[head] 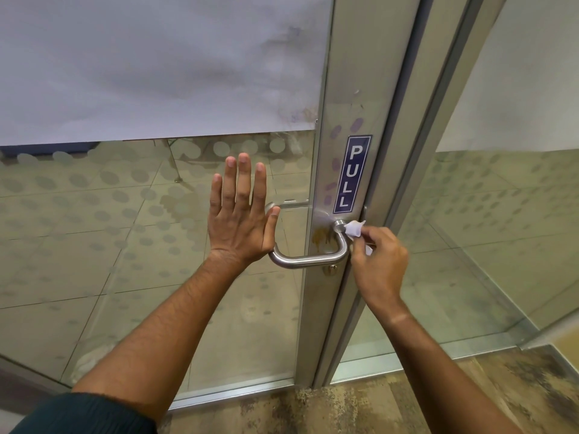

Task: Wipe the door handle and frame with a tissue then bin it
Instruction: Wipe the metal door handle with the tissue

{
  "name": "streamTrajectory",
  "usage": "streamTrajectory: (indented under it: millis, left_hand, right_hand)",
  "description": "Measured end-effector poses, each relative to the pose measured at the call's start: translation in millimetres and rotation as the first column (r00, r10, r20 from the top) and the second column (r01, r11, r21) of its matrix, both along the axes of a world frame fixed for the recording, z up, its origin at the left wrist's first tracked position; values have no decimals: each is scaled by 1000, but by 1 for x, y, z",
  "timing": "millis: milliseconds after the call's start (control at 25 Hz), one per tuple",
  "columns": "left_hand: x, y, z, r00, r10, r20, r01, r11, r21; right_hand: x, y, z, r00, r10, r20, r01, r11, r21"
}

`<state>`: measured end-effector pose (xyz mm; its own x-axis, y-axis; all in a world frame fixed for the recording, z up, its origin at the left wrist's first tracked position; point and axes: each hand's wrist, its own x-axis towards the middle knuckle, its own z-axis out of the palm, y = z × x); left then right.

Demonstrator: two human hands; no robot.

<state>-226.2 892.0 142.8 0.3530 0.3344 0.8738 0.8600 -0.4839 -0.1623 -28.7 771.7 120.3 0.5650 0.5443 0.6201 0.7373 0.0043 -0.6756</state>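
A brushed steel U-shaped door handle (pixel 308 260) sticks out from the aluminium door frame (pixel 346 89) of a glass door. My right hand (pixel 380 261) pinches a small crumpled white tissue (pixel 354 228) and presses it against the handle's upper mount, just below a blue PULL sticker (pixel 352 174). Brownish smears mark the frame left of that mount. My left hand (pixel 239 214) lies flat and spread on the glass pane, its palm edge beside the handle's left bend. No bin is in view.
The glass door (pixel 156 239) has frosted dots and a white sheet covering its upper part. A second frame post (pixel 438 120) and glass panel stand to the right. Patchy brown carpet (pixel 407 402) lies underfoot.
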Motion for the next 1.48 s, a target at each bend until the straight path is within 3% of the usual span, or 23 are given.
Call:
streamTrajectory:
  millis: [160,360,440,600,920,1080,1320,1480]
  left_hand:
    - [0,0,1,1000,5,1,-5,1000,-1]
    - [0,0,1,1000,9,7,-9,1000,9]
    - [0,0,1,1000,8,10,-8,1000,3]
    - [1,0,0,1000,13,12,-13,1000,2]
    - [1,0,1,1000,21,6,-21,1000,-1]
    - [1,0,1,1000,9,6,-9,1000,-1]
    - [0,0,1,1000,4,2,-4,1000,-3]
    - [0,0,1,1000,9,-1,-9,1000,-7]
  right_hand:
    - [-1,4,-19,990,-49,134,31,990,135]
    - [-2,18,-39,959,-68,275,29,989,144]
    - [-9,14,-56,975,-50,217,29,995,99]
    - [-18,4,-83,993,57,-104,-66,995,-81]
    - [-12,12,-46,997,2,72,-5,999,33]
    - [-16,3,-66,993,67,-93,-75,993,-87]
    - [-14,13,-38,992,8,-128,5,995,100]
    - [-30,10,-50,981,6,-196,2,999,37]
